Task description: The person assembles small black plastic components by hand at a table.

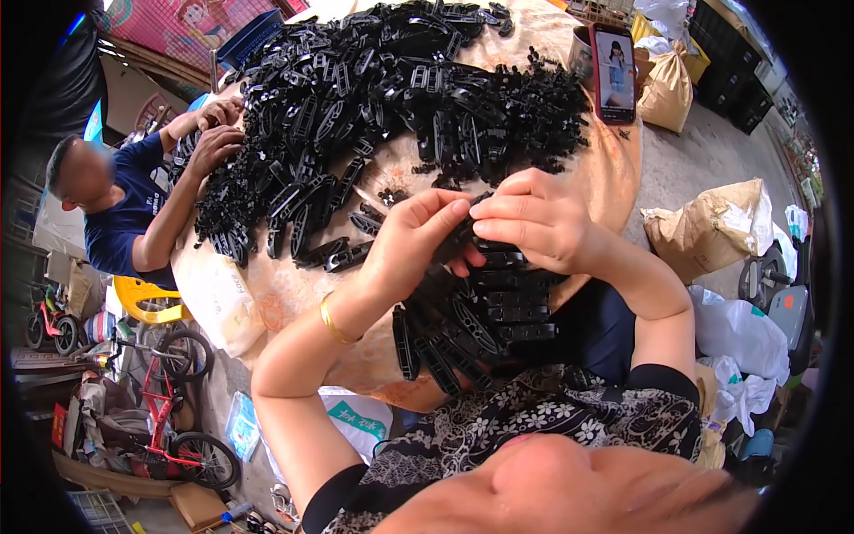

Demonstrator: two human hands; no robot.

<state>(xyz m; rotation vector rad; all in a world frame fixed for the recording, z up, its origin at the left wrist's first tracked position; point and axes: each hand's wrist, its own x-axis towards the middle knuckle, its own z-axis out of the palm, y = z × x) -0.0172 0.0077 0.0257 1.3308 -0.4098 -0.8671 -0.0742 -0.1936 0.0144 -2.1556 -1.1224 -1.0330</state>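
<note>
Between both pinching hands, left hand and right hand, a black plastic part (mostly hidden).

Red-cased phone upright at table's far edge, screen lit; tan sacks on floor, right.

Both hands meet fingertip to fingertip — left hand, right hand — seemingly pinching.

Even, bright daylight is falling across the scene, casting only soft shadows. Glare is washing out the bench top at the far edge. Fisheye distortion is bending straight edges and darkening the corners. The nearest foreground is blurring; the centre is staying sharp.
</note>
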